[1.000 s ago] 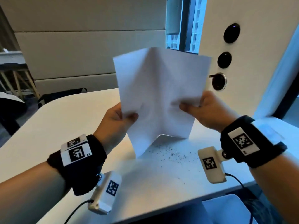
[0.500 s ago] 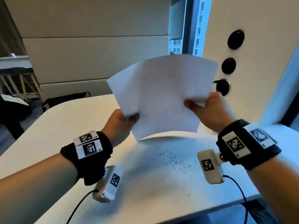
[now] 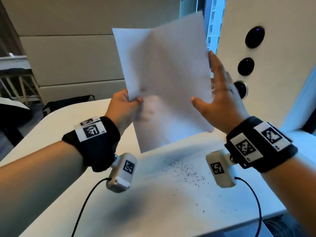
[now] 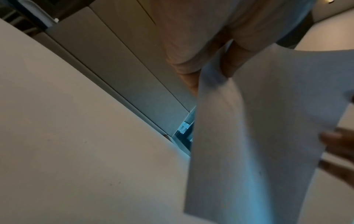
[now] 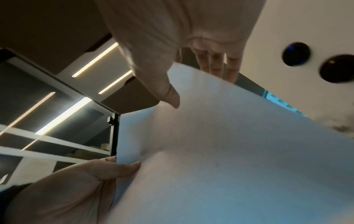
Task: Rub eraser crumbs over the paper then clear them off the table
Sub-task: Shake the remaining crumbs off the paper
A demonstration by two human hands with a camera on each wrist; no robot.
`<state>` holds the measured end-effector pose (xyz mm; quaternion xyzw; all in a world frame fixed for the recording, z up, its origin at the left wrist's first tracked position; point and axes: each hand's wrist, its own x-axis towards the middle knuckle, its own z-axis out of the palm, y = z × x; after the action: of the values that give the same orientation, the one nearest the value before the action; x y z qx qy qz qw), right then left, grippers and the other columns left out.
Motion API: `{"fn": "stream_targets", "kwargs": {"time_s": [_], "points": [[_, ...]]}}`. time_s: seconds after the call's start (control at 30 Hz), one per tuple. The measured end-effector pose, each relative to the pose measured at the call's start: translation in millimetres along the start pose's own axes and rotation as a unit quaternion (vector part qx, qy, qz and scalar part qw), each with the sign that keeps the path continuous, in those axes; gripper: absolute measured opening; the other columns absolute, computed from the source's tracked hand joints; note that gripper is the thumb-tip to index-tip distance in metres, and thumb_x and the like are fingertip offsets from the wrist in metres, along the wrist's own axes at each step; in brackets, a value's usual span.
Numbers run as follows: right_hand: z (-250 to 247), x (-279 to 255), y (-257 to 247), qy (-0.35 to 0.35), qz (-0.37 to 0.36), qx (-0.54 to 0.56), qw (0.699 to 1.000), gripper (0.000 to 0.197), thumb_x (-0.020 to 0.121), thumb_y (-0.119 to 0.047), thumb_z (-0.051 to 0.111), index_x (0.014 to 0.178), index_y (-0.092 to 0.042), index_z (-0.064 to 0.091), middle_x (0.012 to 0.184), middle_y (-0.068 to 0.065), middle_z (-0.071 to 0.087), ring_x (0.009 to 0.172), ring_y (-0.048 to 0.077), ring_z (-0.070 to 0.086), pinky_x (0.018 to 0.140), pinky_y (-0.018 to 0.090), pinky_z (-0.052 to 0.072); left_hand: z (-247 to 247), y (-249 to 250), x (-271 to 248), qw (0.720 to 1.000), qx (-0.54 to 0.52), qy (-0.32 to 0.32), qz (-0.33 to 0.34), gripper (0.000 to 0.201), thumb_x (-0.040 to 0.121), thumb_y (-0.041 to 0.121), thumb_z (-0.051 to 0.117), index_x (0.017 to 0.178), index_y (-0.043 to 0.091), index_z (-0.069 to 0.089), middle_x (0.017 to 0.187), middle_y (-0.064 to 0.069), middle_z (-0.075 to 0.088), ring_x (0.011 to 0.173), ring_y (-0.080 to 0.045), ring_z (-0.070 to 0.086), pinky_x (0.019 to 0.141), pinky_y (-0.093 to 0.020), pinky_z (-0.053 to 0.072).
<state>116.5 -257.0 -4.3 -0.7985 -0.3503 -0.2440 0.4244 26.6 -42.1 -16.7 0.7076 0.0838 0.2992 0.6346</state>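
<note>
A white sheet of paper stands nearly upright in the air above the white table. My left hand pinches its left edge between thumb and fingers; the same pinch shows in the left wrist view on the paper. My right hand is spread flat with straight fingers against the sheet's right side, the thumb in front. In the right wrist view the paper passes between the thumb and the straight fingers. Dark eraser crumbs lie scattered on the table below the sheet.
A white wall panel with three round dark fittings stands at the right, close behind my right hand. The table's near edge runs below the crumbs. A dark bag sits on the floor beyond the table's far left side.
The sheet has been raised and turned more upright. My right hand let go of its pinch and now lies flat against the right side. The left hand keeps its pinch.
</note>
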Motion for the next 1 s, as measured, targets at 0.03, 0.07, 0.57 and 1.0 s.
{"fn": "stream_targets", "kwargs": {"time_s": [0.03, 0.07, 0.57, 1.0], "points": [[0.3, 1.1, 4.6, -0.03, 0.027, -0.012, 0.999, 0.102, 0.08, -0.018, 0.072, 0.159, -0.026, 0.007, 0.157, 0.003, 0.032, 0.141, 0.023, 0.035, 0.118, 0.042, 0.03, -2.4, -3.0, 8.1, 1.0, 0.012, 0.017, -0.014, 0.024, 0.097, -0.002, 0.048, 0.116, 0.002, 0.062, 0.092, -0.013, 0.067, 0.068, -0.026, 0.064, 0.052, -0.031, 0.054], [-0.1, 1.8, 8.3, -0.052, 0.051, -0.026, 0.997, 0.102, 0.081, -0.019, 0.072, 0.159, -0.028, 0.007, 0.158, 0.004, 0.031, 0.143, 0.022, 0.033, 0.118, 0.04, 0.027, -6.3, -8.2, 19.1, 0.999, 0.023, 0.035, -0.035, 0.026, 0.095, -0.001, 0.05, 0.116, 0.004, 0.064, 0.096, -0.011, 0.068, 0.075, -0.027, 0.063, 0.057, -0.032, 0.054], [-33.2, -41.5, 35.7, -0.214, 0.137, -0.029, 0.967, 0.061, 0.069, -0.052, 0.07, 0.128, -0.047, 0.054, 0.132, -0.019, 0.054, 0.122, 0.009, 0.054, 0.103, 0.032, 0.046, -31.2, -87.0, 117.9, 0.958, 0.053, 0.179, -0.217, 0.087, 0.09, -0.014, 0.034, 0.153, 0.035, 0.001, 0.133, -0.004, 0.045, 0.105, -0.034, 0.055, 0.072, -0.046, 0.055], [-64.7, -80.5, 55.1, -0.207, 0.202, -0.002, 0.957, 0.077, 0.046, -0.097, 0.052, 0.115, -0.064, 0.056, 0.119, -0.022, 0.067, 0.112, 0.003, 0.063, 0.097, 0.036, 0.055, -51.4, -125.1, 136.6, 0.688, 0.684, -0.123, -0.209, 0.054, 0.088, 0.054, 0.056, 0.125, 0.015, 0.061, 0.13, -0.006, 0.06, 0.114, -0.025, 0.057, 0.097, -0.032, 0.045]]}}
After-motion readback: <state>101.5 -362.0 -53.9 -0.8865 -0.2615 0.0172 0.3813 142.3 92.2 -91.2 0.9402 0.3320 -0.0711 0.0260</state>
